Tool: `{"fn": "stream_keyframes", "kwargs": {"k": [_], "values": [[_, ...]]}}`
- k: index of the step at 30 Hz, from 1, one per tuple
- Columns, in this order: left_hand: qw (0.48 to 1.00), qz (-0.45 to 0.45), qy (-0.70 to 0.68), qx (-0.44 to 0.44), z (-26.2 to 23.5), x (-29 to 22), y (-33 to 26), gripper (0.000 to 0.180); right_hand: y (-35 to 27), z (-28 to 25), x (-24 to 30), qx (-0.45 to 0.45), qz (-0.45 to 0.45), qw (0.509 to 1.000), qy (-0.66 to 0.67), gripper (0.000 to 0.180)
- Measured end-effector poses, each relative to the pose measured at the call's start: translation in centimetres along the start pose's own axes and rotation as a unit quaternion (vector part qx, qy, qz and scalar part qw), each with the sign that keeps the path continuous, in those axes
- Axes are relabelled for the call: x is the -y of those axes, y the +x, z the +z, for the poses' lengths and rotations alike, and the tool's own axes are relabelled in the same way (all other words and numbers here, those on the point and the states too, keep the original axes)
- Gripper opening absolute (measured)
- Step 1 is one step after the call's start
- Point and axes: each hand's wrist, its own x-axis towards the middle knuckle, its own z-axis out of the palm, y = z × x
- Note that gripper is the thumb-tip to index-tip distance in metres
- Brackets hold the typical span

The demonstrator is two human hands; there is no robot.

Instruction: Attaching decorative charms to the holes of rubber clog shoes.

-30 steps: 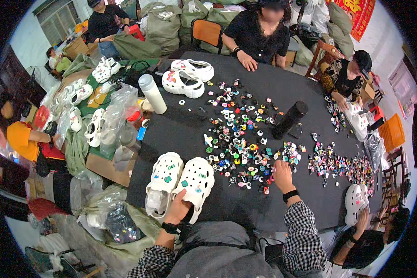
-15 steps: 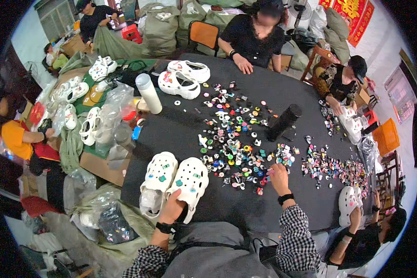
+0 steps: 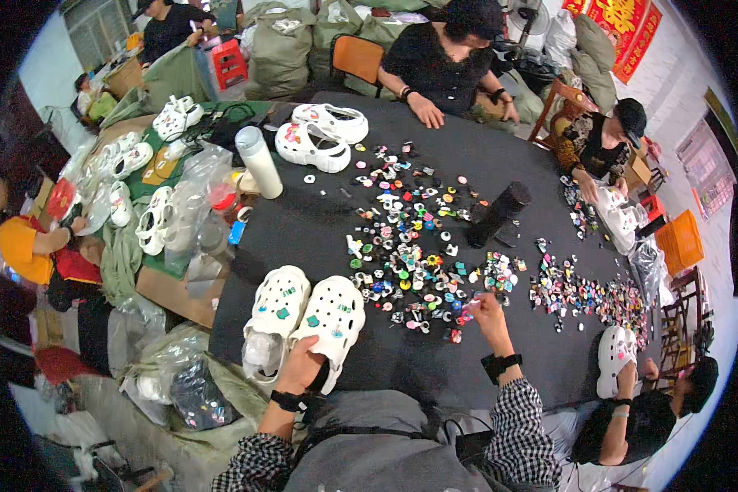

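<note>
My left hand (image 3: 302, 367) is closed round the heel end of a white clog (image 3: 340, 307), thumb on top. This clog has several green and blue charms in its holes. Beside it on the left lies its mate, another white clog (image 3: 280, 299) with similar charms and crumpled wrapping in its heel. My right hand (image 3: 489, 316) is pinched at the near edge of a wide scatter of shoe charms (image 3: 414, 262). A small pinkish charm (image 3: 470, 307) shows at its fingertips; the fingers partly hide it.
On the black table (image 3: 435, 369) stand a white bottle (image 3: 258, 164) and a black bottle (image 3: 500, 215). A second pair of white clogs (image 3: 313, 148) is at the far left. More charms (image 3: 590, 299) lie to the right. Several people sit around; one person's hand (image 3: 626, 379) holds a clog.
The whole view has shifted slightly. My right hand stays over the near edge of the charms, its wrist turned a little. Across the table, a person's other hand has come up at the table edge.
</note>
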Motion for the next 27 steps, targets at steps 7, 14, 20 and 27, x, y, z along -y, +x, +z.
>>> {"fn": "stream_keyframes", "kwargs": {"k": [7, 14, 20, 27], "values": [[0.999, -0.013, -0.032, -0.034, 2.4, -0.1, -2.3, 0.051, -5.3, 7.7, 7.4, 0.217, -0.043, 0.968, -0.117, 0.019], [0.992, -0.102, -0.012, -0.072, 1.2, 0.3, -4.2, 0.043, -6.8, 10.6, 3.6, 0.174, -0.123, 0.943, -0.257, 0.013], [0.990, -0.109, 0.070, -0.055, 0.2, 0.7, -4.8, 0.041, -7.0, 9.3, 4.0, 0.056, -0.085, 0.942, -0.319, 0.016], [0.809, 0.073, 0.582, 0.039, 5.5, -0.5, -6.9, 0.041, -7.5, 7.7, 2.5, -0.024, -0.121, 0.967, -0.222, 0.013]]}}
